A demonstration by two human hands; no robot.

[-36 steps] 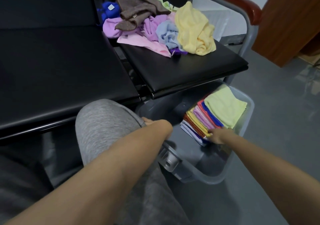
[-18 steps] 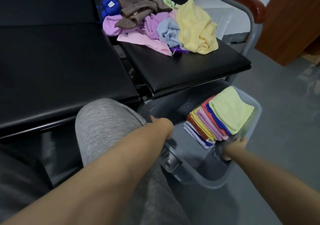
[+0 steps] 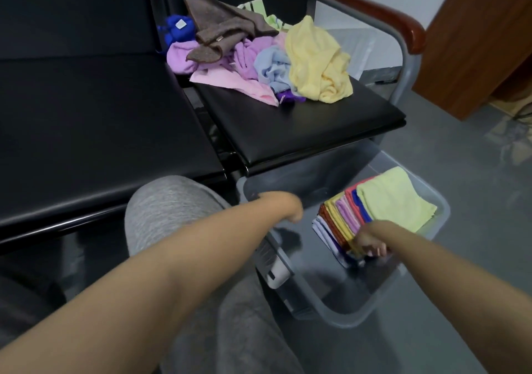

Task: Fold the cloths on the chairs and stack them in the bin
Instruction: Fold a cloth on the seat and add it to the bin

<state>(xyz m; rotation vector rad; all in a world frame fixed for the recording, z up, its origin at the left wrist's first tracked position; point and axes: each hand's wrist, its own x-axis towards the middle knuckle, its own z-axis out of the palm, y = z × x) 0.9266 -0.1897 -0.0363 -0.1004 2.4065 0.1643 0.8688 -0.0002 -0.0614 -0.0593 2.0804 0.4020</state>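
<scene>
- Folded cloths [image 3: 383,209], a slanted row of small terry squares in pale green, blue, red, pink, yellow and brown, stand on edge at the lower right of the frame, inside the translucent grey plastic bin [image 3: 339,310] on the floor.
- Right hand [image 3: 371,244] sits at the row's near end, fingers curled and seemingly pinching the cloth edges, though blur leaves the exact hold unsure. A hard tug there could fan the row open or drag single squares out of their fold.
- Left hand [image 3: 288,209], centre frame beside the grey-trousered knee [image 3: 167,209], is hooked over the bin's left rim. Its fingers are hidden, so I cannot tell its grip. The hands are apart.
- Much of the bin's floor is bare, so the leaning row could topple flat if the bin jerks.
- The bin's far corner lies under the black padded chair seat [image 3: 302,126]; lifting the bin may knock against it.
- Upper centre, the loose heap of unfolded cloths [image 3: 259,57] lies on that seat. Its crumpled yellow towel [image 3: 316,62], near the seat's right edge, could slide off after such a bump.
</scene>
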